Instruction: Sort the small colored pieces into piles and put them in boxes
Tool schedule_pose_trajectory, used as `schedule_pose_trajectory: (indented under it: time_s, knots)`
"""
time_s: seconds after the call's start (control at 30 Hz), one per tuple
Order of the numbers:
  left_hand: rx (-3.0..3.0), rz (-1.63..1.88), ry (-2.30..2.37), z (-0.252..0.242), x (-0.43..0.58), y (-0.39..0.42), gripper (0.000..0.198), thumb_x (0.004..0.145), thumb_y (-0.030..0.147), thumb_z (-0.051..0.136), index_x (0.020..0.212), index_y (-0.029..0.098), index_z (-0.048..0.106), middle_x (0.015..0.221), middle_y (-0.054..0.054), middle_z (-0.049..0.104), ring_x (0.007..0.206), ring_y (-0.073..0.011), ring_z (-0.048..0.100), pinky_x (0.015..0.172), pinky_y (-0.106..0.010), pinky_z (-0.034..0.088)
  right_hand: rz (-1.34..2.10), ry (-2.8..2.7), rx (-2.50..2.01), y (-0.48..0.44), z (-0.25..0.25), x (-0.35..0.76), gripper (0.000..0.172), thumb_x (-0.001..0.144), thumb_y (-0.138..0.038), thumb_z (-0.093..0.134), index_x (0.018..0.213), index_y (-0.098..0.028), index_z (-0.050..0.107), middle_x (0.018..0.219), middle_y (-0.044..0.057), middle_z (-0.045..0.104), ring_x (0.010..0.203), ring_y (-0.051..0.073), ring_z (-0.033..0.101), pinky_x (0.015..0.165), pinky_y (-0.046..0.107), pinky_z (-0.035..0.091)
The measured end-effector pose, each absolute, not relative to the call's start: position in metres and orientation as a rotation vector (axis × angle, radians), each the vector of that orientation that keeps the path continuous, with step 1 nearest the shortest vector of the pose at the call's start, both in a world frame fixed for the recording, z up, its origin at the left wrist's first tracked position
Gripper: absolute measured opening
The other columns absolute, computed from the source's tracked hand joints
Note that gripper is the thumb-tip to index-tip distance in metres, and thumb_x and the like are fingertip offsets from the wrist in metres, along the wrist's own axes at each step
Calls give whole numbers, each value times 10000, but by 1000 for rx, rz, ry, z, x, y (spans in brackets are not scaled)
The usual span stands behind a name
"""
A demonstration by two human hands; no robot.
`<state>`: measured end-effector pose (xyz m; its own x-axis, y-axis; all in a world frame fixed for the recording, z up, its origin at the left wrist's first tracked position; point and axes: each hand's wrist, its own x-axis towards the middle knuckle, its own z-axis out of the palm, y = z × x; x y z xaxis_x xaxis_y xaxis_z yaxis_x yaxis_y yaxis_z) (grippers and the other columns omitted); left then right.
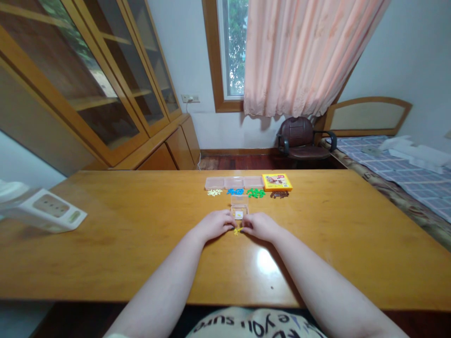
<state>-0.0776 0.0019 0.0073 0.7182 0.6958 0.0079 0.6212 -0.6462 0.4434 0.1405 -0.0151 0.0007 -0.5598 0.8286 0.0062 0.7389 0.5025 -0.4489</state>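
Note:
Both hands rest low over the table, in front of a small clear box (pixel 239 213) with its lid raised and a white piece and bits of yellow inside. My left hand (pixel 217 225) has its fingers curled at the left of a small group of yellow pieces (pixel 236 232). From the right, my right hand (pixel 260 226) pinches at something by the yellow pieces; the thing is too small to name. Behind the box lie small piles of cream pieces (pixel 214 192), blue pieces (pixel 235 191), green pieces (pixel 256 193) and brown pieces (pixel 279 194).
Clear plastic trays (pixel 234 182) stand in a row behind the piles, beside a yellow box (pixel 277 181). A white box (pixel 52 210) is at the left of the wooden table (pixel 141 263). Beyond are a brown chair (pixel 303 136), a bed and a glass-fronted cabinet.

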Motion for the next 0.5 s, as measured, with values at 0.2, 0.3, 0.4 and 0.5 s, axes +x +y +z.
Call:
schedule_pose_trajectory:
  time_s: [0.2, 0.3, 0.4, 0.5]
  knots:
    - [2533, 230, 1045, 7, -78, 1, 204, 844, 250, 569, 996, 282, 702, 980, -13, 655, 886, -160, 600, 801, -244, 434, 472, -2209, -1514, -11, 3, 142, 159, 855, -327, 552, 867, -200, 648, 703, 13, 666, 624, 127, 561, 580, 218, 346]
    - [2543, 211, 1063, 9, -77, 1, 195, 841, 246, 570, 973, 284, 710, 967, -15, 658, 867, -161, 602, 792, -247, 432, 428, -2153, -1552, -11, 3, 143, 199, 864, -317, 531, 968, -194, 648, 725, 25, 678, 640, 138, 576, 600, 227, 367]
    - [2563, 206, 1063, 11, -77, 0, 172, 836, 238, 573, 924, 275, 715, 946, -12, 658, 845, -158, 600, 771, -243, 428, 466, -2310, -1359, -15, 4, 143, 196, 862, -320, 530, 918, -197, 672, 739, 32, 691, 671, 141, 594, 631, 228, 385]
    - [2586, 206, 1047, 13, -76, -1, 158, 835, 242, 569, 901, 262, 711, 936, -12, 656, 838, -157, 597, 746, -238, 425, 594, -2497, -1092, -20, 4, 140, 171, 841, -314, 562, 854, -214, 701, 793, 28, 715, 711, 139, 620, 658, 221, 404]
